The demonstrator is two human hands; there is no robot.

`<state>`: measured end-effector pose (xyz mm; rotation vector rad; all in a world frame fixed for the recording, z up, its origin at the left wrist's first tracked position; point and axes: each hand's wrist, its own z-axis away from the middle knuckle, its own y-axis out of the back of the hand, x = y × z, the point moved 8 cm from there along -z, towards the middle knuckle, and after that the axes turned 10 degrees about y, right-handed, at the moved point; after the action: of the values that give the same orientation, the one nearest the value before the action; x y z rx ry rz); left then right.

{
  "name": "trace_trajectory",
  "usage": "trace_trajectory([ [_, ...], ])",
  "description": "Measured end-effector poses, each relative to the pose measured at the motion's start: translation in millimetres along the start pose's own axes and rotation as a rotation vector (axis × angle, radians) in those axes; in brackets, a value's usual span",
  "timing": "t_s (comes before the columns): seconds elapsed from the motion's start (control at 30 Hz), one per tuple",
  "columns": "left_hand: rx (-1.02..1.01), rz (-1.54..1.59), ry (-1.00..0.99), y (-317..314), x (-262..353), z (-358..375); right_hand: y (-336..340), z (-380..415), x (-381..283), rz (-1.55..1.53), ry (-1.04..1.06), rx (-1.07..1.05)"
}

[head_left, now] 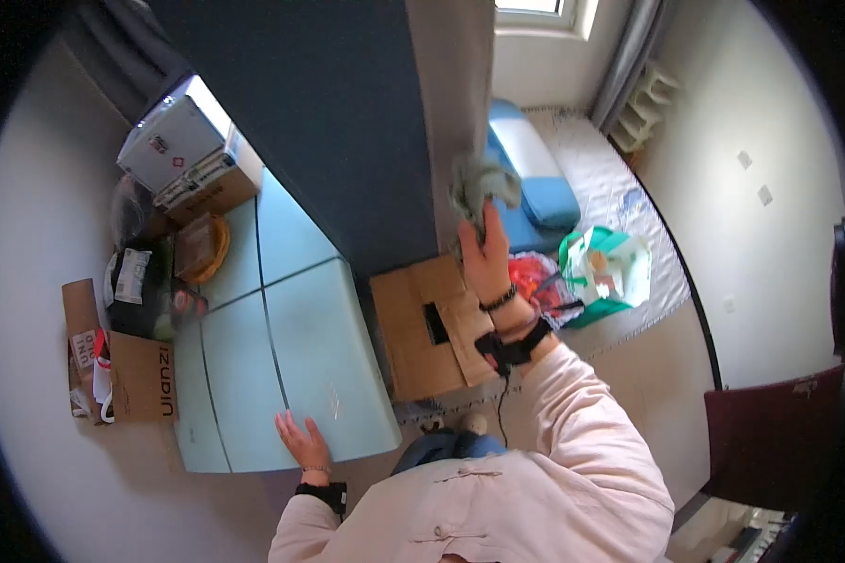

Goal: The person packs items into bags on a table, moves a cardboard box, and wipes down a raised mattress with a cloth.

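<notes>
My right hand (485,263) is raised in front of me, its fingers closed on a crumpled grey-green cloth (479,186). The cloth is against or just in front of the light edge of a tall dark panel (347,122); contact cannot be made out. My left hand (302,441) lies with fingers spread on the near edge of a pale glass-topped table (324,375), holding nothing. Below the panel, a brown cardboard box (408,352) with a dark slot stands on the floor.
Boxes (178,141), a yellow basket (218,249) and an open carton (141,375) stand at the left. Beyond my right hand are blue-and-white cushions (535,178), a red bag (532,277) and a green bag (577,249). A dark red chair (775,436) is at the right.
</notes>
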<state>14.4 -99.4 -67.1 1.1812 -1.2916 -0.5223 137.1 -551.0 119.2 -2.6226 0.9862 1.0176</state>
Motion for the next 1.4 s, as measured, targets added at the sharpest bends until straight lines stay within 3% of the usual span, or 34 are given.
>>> trace_trajectory([
  [0.03, -0.003, -0.024, 0.000, 0, 0, 1, -10, -37, -22, 0.102, 0.194, 0.015],
  [0.1, 0.014, -0.036, -0.015, -1, -2, 2, -35, -105, -62, 0.124, 0.329, -0.008],
  [0.17, 0.005, -0.066, -0.035, -3, -4, 2, -57, -157, -104, 0.303, 0.646, 0.092],
  [0.27, -0.038, -0.042, -0.010, 5, 7, 1, -93, -189, -97, 0.492, 0.767, 0.135],
  [0.47, -0.020, -0.047, -0.040, 3, 2, 2, -94, -83, 20, 0.600, 0.565, -0.104],
  [0.53, -0.030, -0.052, -0.048, 5, 6, 1, -94, -81, 33, 0.642, 0.508, -0.161],
  [0.57, -0.033, -0.044, -0.045, 2, 7, -1, -85, -102, 59, 0.039, 0.261, -0.053],
  [0.63, -0.049, -0.036, -0.087, 6, 6, 2, -65, -140, 40, 0.147, 0.387, 0.087],
  [0.67, -0.059, -0.048, -0.080, 7, 6, 2, -69, -161, -21, 0.855, 0.772, 0.093],
  [0.77, -0.021, -0.020, -0.022, 8, 8, 3, -36, -270, -58, 0.431, 0.552, 0.119],
  [0.83, 0.011, -0.055, -0.007, 8, 6, 3, -32, -309, -90, 0.527, 0.603, 0.084],
  [0.87, 0.027, -0.081, -0.038, 7, 7, 3, -28, -299, -112, 0.513, 0.827, 0.262],
  [0.93, 0.057, -0.108, 0.001, 10, 5, 5, -29, -269, -107, 0.514, 0.907, 0.319],
  [0.97, 0.086, -0.131, -0.001, 10, 9, 4, -27, -253, -89, 0.472, 0.793, 0.265],
  [1.03, 0.111, -0.142, 0.047, 13, 9, 5, -22, -213, -36, 0.469, 0.765, 0.245],
  [1.1, 0.136, -0.161, 0.088, 17, 11, 6, -24, -167, 77, 0.414, 0.374, 0.003],
  [1.17, 0.162, -0.172, 0.106, 15, 7, 6, -25, -107, 154, 0.279, 0.120, -0.079],
  [1.23, 0.196, -0.192, 0.096, 17, 8, 8, -23, -63, 164, 0.208, 0.065, -0.059],
  [1.3, 0.212, -0.182, 0.122, 16, 4, 10, -26, -44, 145, 0.234, 0.197, -0.055],
  [1.33, 0.226, -0.179, 0.130, 16, 3, 10, -32, -35, 133, 0.445, 0.304, -0.234],
  [1.4, 0.232, -0.177, 0.160, 16, -1, 9, -32, -56, 112, 0.631, 0.425, -0.111],
])
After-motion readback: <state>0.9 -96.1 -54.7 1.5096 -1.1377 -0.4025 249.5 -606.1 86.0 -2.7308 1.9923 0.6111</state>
